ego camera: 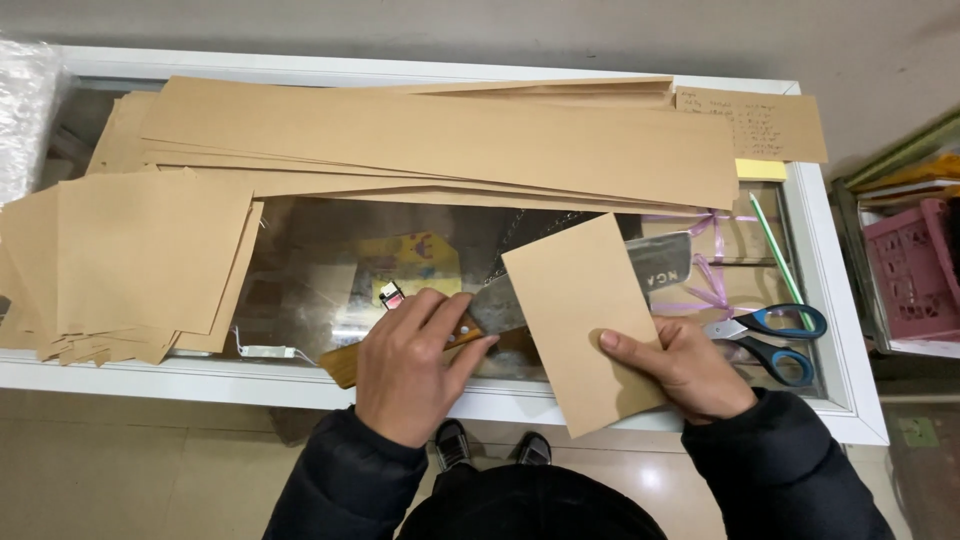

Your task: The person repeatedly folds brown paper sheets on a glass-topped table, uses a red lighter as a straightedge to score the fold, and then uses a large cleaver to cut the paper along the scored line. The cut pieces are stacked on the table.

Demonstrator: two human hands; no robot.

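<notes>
Shop, glass display counter (830, 300), goods beneath, paper stacks (440, 140)

folded brown sheet (585, 315) over cleaver (500, 305)
</notes>
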